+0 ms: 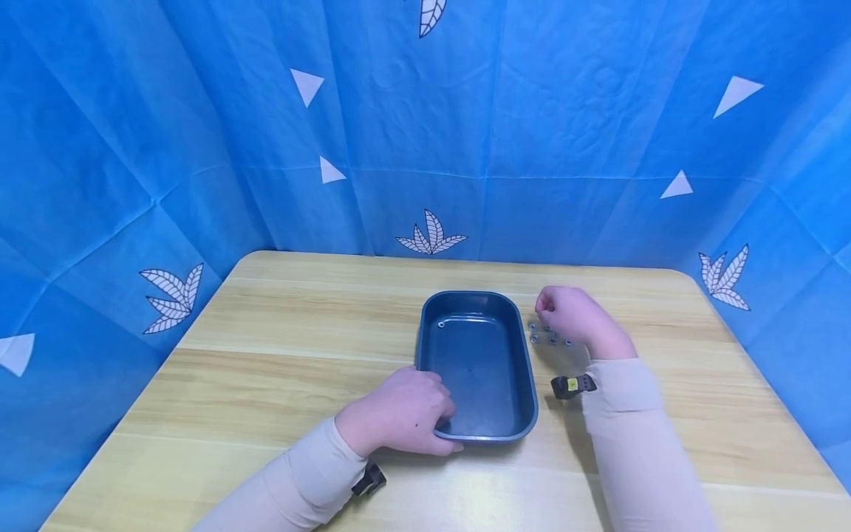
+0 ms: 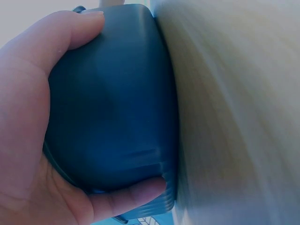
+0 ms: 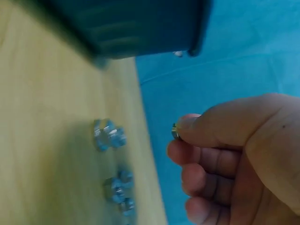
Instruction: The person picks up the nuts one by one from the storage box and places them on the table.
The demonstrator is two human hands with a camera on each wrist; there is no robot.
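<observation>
A dark blue rectangular tray (image 1: 475,377) lies on the table, its long side running away from me. My left hand (image 1: 405,410) grips the tray's near left corner, with the thumb on the outer wall and fingers over the rim. In the left wrist view that hand (image 2: 28,108) spans the tray's outer side (image 2: 112,103). A small metal nut (image 1: 442,324) lies inside, near the far left corner. Right of the tray, my right hand (image 1: 575,318) is raised above several loose metal nuts (image 1: 535,338). Between its thumb and index finger it pinches a nut (image 3: 175,131).
The wooden table (image 1: 299,318) has rounded far corners. A blue curtain (image 1: 412,133) with white leaf and triangle prints hangs behind it and along both sides. The loose nuts (image 3: 112,190) sit close together beside the tray's right wall.
</observation>
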